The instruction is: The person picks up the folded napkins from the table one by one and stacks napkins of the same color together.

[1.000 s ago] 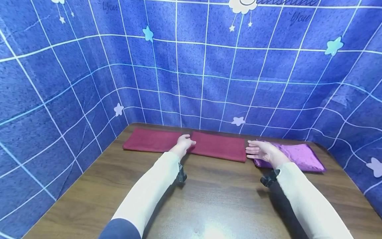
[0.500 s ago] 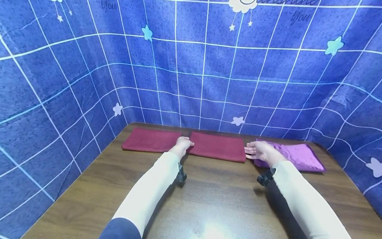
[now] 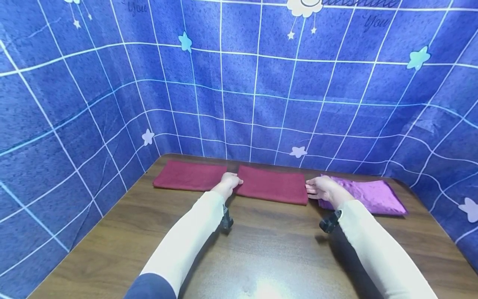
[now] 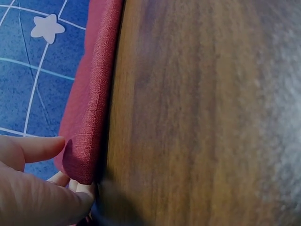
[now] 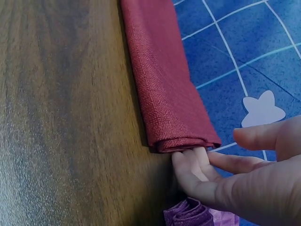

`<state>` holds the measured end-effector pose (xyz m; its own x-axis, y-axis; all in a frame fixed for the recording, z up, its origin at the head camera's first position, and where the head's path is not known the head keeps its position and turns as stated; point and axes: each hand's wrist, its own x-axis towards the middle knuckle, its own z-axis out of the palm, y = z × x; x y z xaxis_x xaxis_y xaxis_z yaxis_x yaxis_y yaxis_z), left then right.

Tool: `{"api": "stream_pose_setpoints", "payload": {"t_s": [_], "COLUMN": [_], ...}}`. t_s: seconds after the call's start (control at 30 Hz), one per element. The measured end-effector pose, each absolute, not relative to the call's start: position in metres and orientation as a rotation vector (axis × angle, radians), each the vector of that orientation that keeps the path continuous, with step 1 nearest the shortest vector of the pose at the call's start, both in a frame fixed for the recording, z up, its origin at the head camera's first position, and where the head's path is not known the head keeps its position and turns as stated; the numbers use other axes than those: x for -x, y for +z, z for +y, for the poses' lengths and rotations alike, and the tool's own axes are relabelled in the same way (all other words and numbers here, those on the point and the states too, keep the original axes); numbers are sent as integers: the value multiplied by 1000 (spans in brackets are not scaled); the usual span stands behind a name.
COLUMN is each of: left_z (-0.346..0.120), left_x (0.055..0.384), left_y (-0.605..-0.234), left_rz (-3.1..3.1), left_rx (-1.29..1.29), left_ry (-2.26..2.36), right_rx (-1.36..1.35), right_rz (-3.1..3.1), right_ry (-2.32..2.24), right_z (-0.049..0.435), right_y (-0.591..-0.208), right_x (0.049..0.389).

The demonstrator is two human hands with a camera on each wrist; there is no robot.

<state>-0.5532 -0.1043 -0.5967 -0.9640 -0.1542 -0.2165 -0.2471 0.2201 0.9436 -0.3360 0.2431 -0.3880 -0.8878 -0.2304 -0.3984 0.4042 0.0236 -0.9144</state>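
Note:
Two folded dark-red cloths lie in a row along the back of the table. My left hand (image 3: 229,180) is at the gap between the left cloth (image 3: 190,176) and the right cloth (image 3: 274,184). In the left wrist view its thumb reaches over the right cloth's end (image 4: 87,141), while the other fingertips sit low against that end. My right hand (image 3: 321,189) is at the opposite end of the same cloth. In the right wrist view its straight fingers (image 5: 188,172) touch the folded layers from below, the thumb standing apart. The cloth lies flat between both hands.
A shiny purple folded piece (image 3: 377,196) lies right behind my right hand at the table's right; its folded edge (image 5: 188,214) shows below the fingers. A blue curtain (image 3: 261,104) with a white grid hangs behind the wooden table (image 3: 276,241).
My right hand has moved slightly left, its fingertips now at the right cloth's end. My left hand has shifted only a little, and the cloths lie almost unmoved.

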Motion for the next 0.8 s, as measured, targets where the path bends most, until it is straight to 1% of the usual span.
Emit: {"api": "stream_pose_setpoints", "payload": {"t_s": [0.13, 0.17, 0.2, 0.27, 0.37, 0.5, 0.67, 0.73, 0.8], "left_z": [-94, -95, -98, -101, -100, -95, -100, -100, -94], "left_x": [470, 459, 469, 475, 466, 446, 454, 447, 423], "left_y": [-519, -511, -522, -530, -521, -500, -509, -501, -477], "left_rz": [2371, 2393, 2398, 2418, 2411, 2385, 2454, 2476, 2516], "left_rx": [381, 344, 325, 298, 306, 337, 269, 273, 312], "left_ry": [1875, 1879, 1877, 1866, 1871, 1870, 1812, 1773, 1750], "right_rx": [-176, -178, -175, -177, -157, -145, -127, -115, -113], "right_rz": [1895, 1910, 1927, 1951, 1970, 2012, 2018, 2001, 1998], "right_ry": [-1892, -1886, -1878, -1875, -1868, -1854, -1879, -1875, -1857], "right_z": [243, 242, 242, 241, 239, 236, 237, 237, 237], "right_y": [-390, -391, -392, -395, -399, -400, -402, -403, -405], "right_x": [335, 335, 335, 335, 334, 332, 331, 331, 330]}}
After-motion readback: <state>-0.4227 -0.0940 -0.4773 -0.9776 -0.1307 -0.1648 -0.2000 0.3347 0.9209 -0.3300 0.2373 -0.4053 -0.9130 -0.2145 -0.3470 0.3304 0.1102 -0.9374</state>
